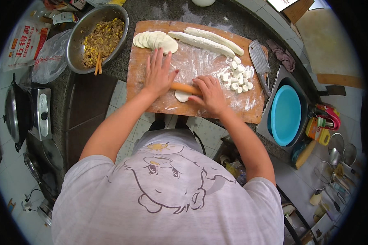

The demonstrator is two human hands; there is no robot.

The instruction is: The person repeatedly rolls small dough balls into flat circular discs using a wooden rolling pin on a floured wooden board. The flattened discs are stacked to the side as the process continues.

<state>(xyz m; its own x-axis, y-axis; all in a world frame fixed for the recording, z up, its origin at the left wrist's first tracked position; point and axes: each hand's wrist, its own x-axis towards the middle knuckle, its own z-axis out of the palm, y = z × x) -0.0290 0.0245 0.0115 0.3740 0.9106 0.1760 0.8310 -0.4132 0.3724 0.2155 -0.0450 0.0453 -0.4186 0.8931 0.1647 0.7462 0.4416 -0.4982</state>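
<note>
A wooden rolling pin (185, 88) lies across a small round dough wrapper (182, 96) on a floured wooden board (199, 108). My left hand (159, 75) rests flat over the pin's left part, fingers straight and spread, covering that end. The fingers of my right hand (211, 93) curl over the pin's right end, and its thumb reaches the wrapper's edge. Beyond my left fingertips, flat round wrappers (155, 41) overlap in a row. Two long dough ropes (207, 43) stretch along the board's far side. Several cut dough pieces (239, 76) lie in flour to the right.
A cleaver (260, 58) lies at the board's right edge, beside a sink (265, 125) holding a blue basin (285, 114). At the left, a steel bowl (75, 52) holds filling (102, 39) with chopsticks (98, 64). A lidded wok (17, 110) stands farther left.
</note>
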